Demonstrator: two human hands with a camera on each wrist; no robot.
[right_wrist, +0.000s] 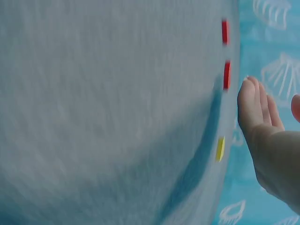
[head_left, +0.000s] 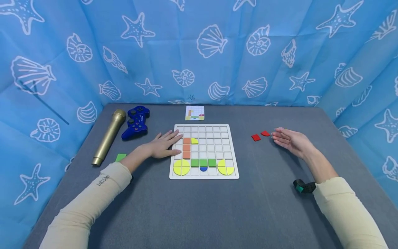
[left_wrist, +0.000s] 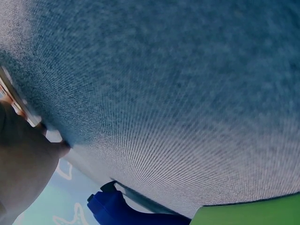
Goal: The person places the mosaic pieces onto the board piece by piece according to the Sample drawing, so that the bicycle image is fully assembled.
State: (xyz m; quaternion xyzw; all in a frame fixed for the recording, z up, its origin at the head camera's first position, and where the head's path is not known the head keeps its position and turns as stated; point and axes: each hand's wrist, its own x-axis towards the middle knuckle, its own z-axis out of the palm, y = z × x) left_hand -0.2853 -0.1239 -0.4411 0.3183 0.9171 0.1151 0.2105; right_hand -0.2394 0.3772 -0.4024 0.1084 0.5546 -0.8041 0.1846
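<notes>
A white grid board lies on the grey table with flat coloured pieces in its cells: orange squares, green squares, yellow quarter circles and a blue half circle. My left hand rests with fingers spread over the board's left edge, beside the orange squares. To the right of the board, my right hand is held with straight fingers, holding nothing visible. Just left of its fingertips lie a red square and a red quarter piece. A yellow piece lies near that hand, mostly hidden in the head view.
A small printed pattern card lies behind the board. At the left are a gold microphone, a blue game controller and a green piece partly behind my left forearm. A blue shell-patterned curtain surrounds the table.
</notes>
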